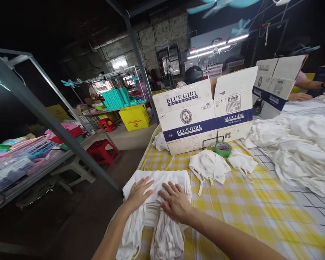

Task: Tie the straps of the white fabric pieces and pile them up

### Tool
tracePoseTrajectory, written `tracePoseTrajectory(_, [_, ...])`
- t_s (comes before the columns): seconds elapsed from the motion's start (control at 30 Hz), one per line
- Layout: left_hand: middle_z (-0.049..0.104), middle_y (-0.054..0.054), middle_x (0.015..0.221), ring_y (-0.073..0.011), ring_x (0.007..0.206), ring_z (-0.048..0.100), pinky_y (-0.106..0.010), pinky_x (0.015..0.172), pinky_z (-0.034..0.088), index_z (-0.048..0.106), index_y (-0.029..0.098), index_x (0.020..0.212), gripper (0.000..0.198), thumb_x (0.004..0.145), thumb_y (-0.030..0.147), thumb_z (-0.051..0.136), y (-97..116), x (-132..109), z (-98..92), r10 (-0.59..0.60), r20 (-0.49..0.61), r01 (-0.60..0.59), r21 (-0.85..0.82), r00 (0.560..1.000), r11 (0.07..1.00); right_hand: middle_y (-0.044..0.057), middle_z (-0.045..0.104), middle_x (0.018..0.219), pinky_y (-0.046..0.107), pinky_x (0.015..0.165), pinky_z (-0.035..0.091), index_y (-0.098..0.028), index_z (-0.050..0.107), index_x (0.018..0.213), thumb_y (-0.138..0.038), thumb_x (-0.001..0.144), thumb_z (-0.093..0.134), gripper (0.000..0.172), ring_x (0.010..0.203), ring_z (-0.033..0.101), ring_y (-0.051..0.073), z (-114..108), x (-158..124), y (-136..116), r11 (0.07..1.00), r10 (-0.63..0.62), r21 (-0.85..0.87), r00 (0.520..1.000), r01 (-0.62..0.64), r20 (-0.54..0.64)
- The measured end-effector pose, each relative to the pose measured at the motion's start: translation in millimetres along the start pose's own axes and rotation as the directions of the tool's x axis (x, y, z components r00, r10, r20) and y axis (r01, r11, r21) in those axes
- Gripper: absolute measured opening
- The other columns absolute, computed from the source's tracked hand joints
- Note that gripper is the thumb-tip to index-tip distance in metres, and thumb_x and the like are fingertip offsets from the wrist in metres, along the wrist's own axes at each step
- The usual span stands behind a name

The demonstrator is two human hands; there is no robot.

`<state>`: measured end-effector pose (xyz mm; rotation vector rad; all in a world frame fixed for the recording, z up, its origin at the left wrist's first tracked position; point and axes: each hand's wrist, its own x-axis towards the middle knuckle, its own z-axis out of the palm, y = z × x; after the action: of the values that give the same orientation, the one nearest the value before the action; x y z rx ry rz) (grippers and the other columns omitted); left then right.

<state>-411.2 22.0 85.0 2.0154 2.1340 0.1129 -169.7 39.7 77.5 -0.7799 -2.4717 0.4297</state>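
Observation:
My left hand [139,194] and my right hand [175,202] lie flat, fingers spread, side by side on a stack of folded white cloth pieces [162,180] at the near left edge of a table with a yellow checked cloth [246,213]. White straps [165,238] hang from the stack toward me. Neither hand grips anything.
Two more white pieces [209,166] lie beyond, beside a green tape roll [223,148]. A "Blue Girl" cardboard box [203,115] stands behind, a second box [276,85] farther right. A big heap of white cloth [295,151] fills the right. Another person's arms [308,90] rest far right. Shelves and red stools stand left.

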Motion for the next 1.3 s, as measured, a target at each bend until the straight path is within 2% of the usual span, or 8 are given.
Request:
tracePoseTrajectory(0.2, [0.033,0.004,0.143,-0.0207,0.134,0.023,-0.047,0.108,0.011,0.04,0.04,0.129,0.041,0.089,0.044,0.035,1,-15,11.9,0.046,-0.182,-0.041,0.027,0.982,0.999,0.001,0.028,0.145,0.048,0.104,0.018,-0.033,0.038,0.132,-0.046,0.089,0.036,0.045,0.132,0.02,0.03,1,-19,6,1.0,0.002,-0.014,1.0,-0.002,-0.005])
tracePoseTrajectory(0.43, [0.031,0.003,0.144,-0.0217,0.135,0.019,-0.052,0.107,0.006,0.041,0.038,0.129,0.043,0.091,0.047,0.023,3,-7,-9.8,-0.032,-0.026,0.029,-0.105,0.999,0.994,0.004,0.022,0.148,0.051,0.104,0.017,-0.03,0.033,0.135,-0.05,0.088,0.037,0.051,0.132,0.019,0.031,-5,-20,-4,1.0,0.024,0.0,1.0,-0.024,0.001])
tracePoseTrajectory(0.6, [0.025,-0.003,0.147,-0.0292,0.136,0.012,-0.059,0.103,0.003,0.039,0.035,0.132,0.049,0.087,0.053,0.029,-5,0,-6.1,-0.245,-0.11,0.244,-0.025,0.963,0.97,0.005,0.022,0.148,0.051,0.106,0.011,-0.028,0.03,0.136,-0.048,0.09,0.033,0.05,0.135,0.015,0.027,-11,-16,1,0.992,0.123,0.004,0.986,-0.123,-0.113])
tracePoseTrajectory(0.73, [0.026,-0.003,0.146,-0.0277,0.136,0.011,-0.057,0.104,0.002,0.039,0.035,0.132,0.048,0.087,0.051,0.031,-14,2,4.9,-0.256,-0.121,0.257,-0.01,0.959,0.966,0.006,0.026,0.146,0.054,0.105,0.01,-0.028,0.035,0.134,-0.044,0.091,0.032,0.046,0.135,0.014,0.027,-17,-19,25,0.966,0.25,-0.034,0.961,-0.256,-0.122])
tracePoseTrajectory(0.9, [0.026,-0.006,0.146,-0.0287,0.136,0.013,-0.057,0.104,0.0,0.036,0.031,0.135,0.052,0.087,0.05,0.031,-6,-2,-6.6,-0.237,-0.082,0.24,0.028,0.968,0.97,0.004,0.034,0.142,0.047,0.105,0.017,-0.027,0.038,0.132,-0.042,0.091,0.035,0.044,0.134,0.018,0.024,-25,-33,46,0.99,0.133,-0.033,0.991,-0.134,-0.034])
tracePoseTrajectory(1.0, [0.024,-0.01,0.147,-0.0308,0.136,0.012,-0.059,0.103,0.001,0.03,0.026,0.138,0.055,0.087,0.048,0.033,13,-8,-18.3,-0.233,-0.133,0.247,0.1,0.963,0.964,0.005,0.035,0.141,0.039,0.104,0.021,-0.026,0.036,0.133,-0.037,0.091,0.036,0.043,0.13,0.026,0.02,-39,-35,70,0.974,0.212,-0.063,0.972,-0.218,-0.099])
tracePoseTrajectory(1.1, [0.021,-0.009,0.147,-0.029,0.136,0.011,-0.057,0.104,0.001,0.027,0.025,0.139,0.056,0.087,0.045,0.036,53,-19,-20.9,-0.13,-0.269,0.171,0.137,0.954,0.976,0.01,0.041,0.135,0.035,0.096,0.029,-0.019,0.039,0.13,-0.025,0.088,0.041,0.042,0.123,0.035,0.022,-60,-29,114,0.875,0.448,-0.131,0.883,-0.465,-0.141])
tracePoseTrajectory(1.3, [0.023,-0.002,0.147,-0.0276,0.136,0.016,-0.054,0.108,0.004,0.024,0.031,0.14,0.061,0.084,0.041,0.045,166,-52,10.0,0.27,-0.24,-0.313,-0.163,0.932,0.936,0.017,0.053,0.12,0.033,0.087,0.032,-0.011,0.048,0.12,-0.015,0.08,0.049,0.04,0.112,0.043,0.026,-92,-21,188,0.76,0.603,-0.179,0.78,-0.625,-0.167])
